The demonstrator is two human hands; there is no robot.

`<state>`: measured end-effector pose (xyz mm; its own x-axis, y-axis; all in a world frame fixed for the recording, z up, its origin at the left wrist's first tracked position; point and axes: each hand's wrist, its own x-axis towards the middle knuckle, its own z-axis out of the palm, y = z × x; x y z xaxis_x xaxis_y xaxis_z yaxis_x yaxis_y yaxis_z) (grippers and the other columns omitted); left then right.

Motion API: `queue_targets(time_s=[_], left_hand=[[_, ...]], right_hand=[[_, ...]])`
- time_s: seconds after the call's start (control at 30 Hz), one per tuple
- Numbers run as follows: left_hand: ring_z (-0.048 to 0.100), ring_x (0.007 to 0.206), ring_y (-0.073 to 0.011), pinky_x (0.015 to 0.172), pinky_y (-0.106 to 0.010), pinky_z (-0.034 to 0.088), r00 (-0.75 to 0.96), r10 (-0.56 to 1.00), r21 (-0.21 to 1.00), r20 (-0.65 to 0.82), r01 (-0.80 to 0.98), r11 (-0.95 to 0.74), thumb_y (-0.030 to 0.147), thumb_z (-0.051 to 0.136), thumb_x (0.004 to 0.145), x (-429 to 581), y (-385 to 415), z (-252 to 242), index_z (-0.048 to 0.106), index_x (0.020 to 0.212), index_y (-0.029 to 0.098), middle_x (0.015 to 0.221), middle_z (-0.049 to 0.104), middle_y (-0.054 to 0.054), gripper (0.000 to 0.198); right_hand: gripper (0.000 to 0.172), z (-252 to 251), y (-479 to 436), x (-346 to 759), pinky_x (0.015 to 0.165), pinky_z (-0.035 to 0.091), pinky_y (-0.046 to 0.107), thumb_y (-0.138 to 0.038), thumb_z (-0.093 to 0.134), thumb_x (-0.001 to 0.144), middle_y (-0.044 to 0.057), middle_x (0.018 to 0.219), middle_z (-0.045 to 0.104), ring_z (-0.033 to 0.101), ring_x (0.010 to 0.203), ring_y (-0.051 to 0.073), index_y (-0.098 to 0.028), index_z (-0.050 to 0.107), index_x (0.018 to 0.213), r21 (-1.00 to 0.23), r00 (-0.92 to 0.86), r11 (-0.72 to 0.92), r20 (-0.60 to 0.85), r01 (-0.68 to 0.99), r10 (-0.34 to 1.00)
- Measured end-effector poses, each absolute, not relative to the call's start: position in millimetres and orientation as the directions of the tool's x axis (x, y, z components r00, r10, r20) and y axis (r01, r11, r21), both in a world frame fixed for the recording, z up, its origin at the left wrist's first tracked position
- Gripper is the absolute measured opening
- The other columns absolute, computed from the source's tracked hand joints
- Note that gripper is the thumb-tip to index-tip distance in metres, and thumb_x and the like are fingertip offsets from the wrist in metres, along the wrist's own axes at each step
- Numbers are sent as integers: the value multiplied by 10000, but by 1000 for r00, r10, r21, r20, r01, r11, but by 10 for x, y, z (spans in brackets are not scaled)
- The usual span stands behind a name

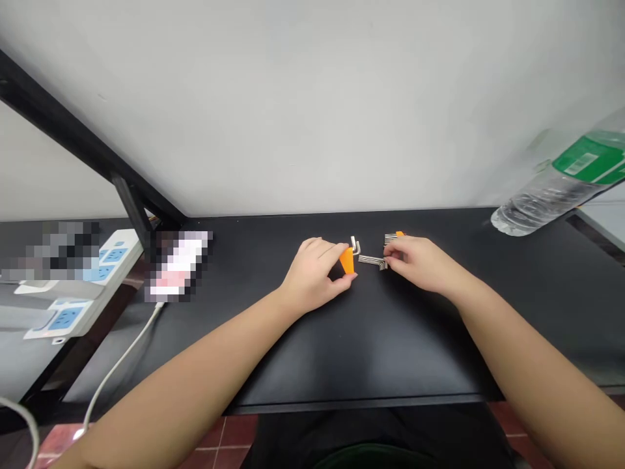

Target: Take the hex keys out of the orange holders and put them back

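Observation:
My left hand (317, 273) pinches an orange plastic holder (347, 261) between thumb and fingers, just above the black table. Two larger L-shaped hex keys (355, 246) show right beside the holder's top. A row of smaller hex keys (370, 260) lies side by side between my hands, bent ends to the right. My right hand (415, 259) has its fingertips closed at those bent ends; exactly how many keys they grip is hidden. Behind the right fingers, more thin metal keys (390, 239) lie by a second orange piece (400, 233), partly covered by the hand.
A clear plastic bottle (541, 192) with a green label stands at the right by the wall. On the left are a phone (180, 267) on a white cable (122, 358), a white power strip (92, 286) with plugs, and a black metal frame (88, 143).

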<state>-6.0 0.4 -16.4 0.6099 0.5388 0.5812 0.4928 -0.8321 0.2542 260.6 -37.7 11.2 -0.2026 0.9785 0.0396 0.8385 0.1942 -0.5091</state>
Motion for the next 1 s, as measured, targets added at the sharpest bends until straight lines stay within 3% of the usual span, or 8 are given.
queue_targets(time_s=[0.1,0.4,0.6,0.7,0.77,0.87,1.0], left_hand=[[676,899,-227,1031,-454,478,596,547,267,588,496,-827,403,720,884,-82,29,-171,618,1227,206,949,730,-45,408],[682,876,-228,1018,-461,485,613,533,272,583,470,-840,407,728,881,-70,46,-188,624,1225,211,913,731,-36,410],[680,883,-235,999,-458,497,603,545,272,582,487,-830,409,727,875,-80,54,-167,637,1221,202,911,727,-46,413],[676,874,-224,1006,-451,492,600,563,284,568,499,-819,393,723,877,-87,61,-167,632,1220,199,921,724,-44,405],[672,860,-217,1004,-447,492,600,573,291,559,505,-813,383,724,876,-91,63,-167,627,1220,196,905,715,-38,404],[679,888,-228,989,-446,497,588,577,294,566,511,-808,379,733,864,-98,60,-160,622,1216,197,940,720,-49,412],[688,906,-241,994,-459,493,581,588,306,563,514,-801,382,737,855,-102,44,-147,625,1188,217,970,736,-47,388]], right_hand=[[161,78,-345,2704,669,453,301,-181,566,868,11,830,718,640,768,181,-236,711,826,-445,-239,207,-17,871,971],[167,-37,-272,2640,644,442,288,-147,563,842,0,767,693,620,725,174,-237,675,758,-460,-198,186,22,868,980],[135,34,-284,2648,494,337,304,-182,660,715,51,678,658,567,561,187,-223,562,631,-301,23,-67,-146,951,989],[157,78,-305,2656,498,328,310,-193,661,711,56,673,655,551,544,187,-225,532,628,-288,55,-111,-194,951,979],[133,93,-326,2643,533,356,302,-183,643,734,37,697,656,562,578,181,-226,535,670,-361,9,-51,-117,931,993],[69,106,-371,2571,620,415,287,-165,594,825,11,755,653,582,653,165,-226,581,795,-513,-164,189,93,837,982],[133,126,-430,2423,699,457,294,-165,526,950,43,907,676,610,764,167,-222,638,905,-545,-313,443,319,711,895]])
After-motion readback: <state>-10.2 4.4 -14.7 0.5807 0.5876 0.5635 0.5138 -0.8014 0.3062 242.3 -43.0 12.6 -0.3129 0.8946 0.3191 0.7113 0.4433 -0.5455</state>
